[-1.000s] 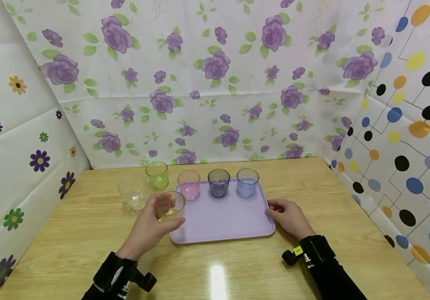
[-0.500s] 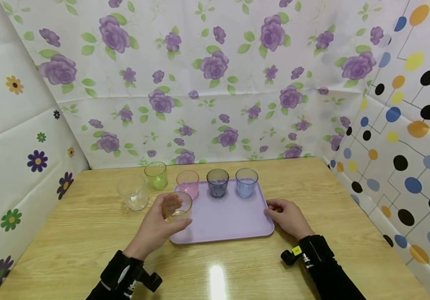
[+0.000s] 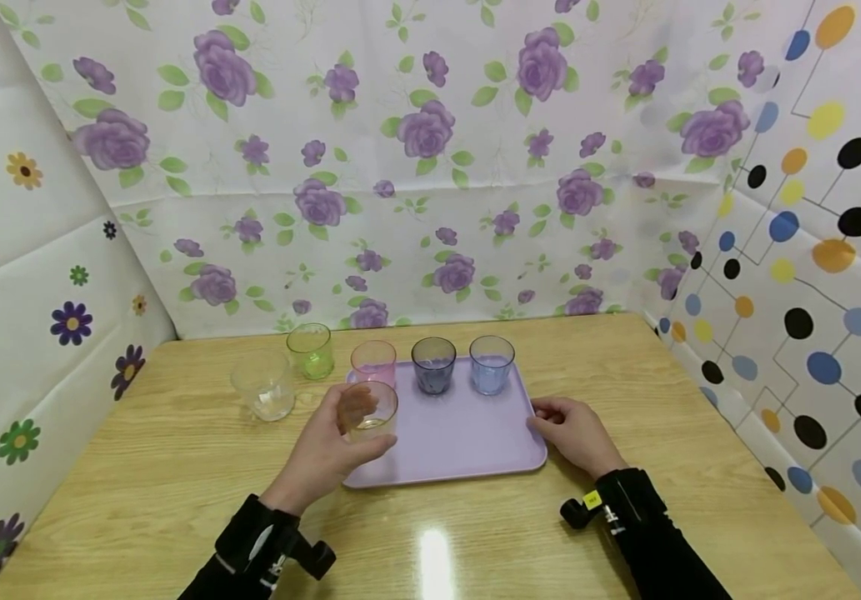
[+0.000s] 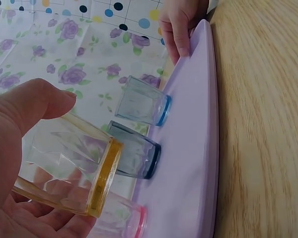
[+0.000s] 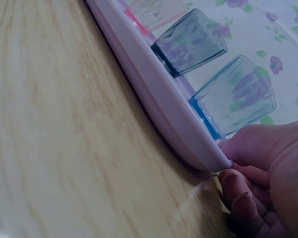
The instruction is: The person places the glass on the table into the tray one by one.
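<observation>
My left hand grips a yellow-tinted glass by its sides, thumb on one side and fingers on the other. This glass hangs upright over the left part of a lilac tray. Along the tray's back edge stand a pink glass, partly covered by the held one, a dark grey glass and a blue glass. At the tray's right edge my right hand pinches the rim between thumb and fingers, as the right wrist view also shows.
Left of the tray, a clear glass and a green glass stand on the wooden table. A flowered cloth hangs behind the table, and patterned sheets close in the left and right sides.
My left hand has carried the yellow glass rightward, from the tray's left edge to over its left part. The right hand keeps its place on the rim.
</observation>
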Motion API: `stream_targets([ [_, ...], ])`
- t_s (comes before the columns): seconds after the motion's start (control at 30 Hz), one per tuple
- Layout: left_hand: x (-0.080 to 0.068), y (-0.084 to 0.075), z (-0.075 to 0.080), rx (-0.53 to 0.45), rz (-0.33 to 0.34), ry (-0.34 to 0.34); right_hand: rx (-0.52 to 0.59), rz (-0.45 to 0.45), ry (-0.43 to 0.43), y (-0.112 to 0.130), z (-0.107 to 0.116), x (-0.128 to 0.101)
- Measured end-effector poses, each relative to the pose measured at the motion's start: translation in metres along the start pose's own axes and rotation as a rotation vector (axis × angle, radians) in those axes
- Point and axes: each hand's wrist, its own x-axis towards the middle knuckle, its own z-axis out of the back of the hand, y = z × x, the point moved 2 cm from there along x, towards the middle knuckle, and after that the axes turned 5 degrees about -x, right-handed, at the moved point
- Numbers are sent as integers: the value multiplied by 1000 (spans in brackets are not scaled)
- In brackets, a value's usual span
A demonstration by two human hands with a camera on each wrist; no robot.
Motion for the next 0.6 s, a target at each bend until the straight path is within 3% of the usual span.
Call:
stream_targets([
  [0.6, 10, -3, -18, -4, -20, 14, -4, -2, 7, 1, 0, 0],
])
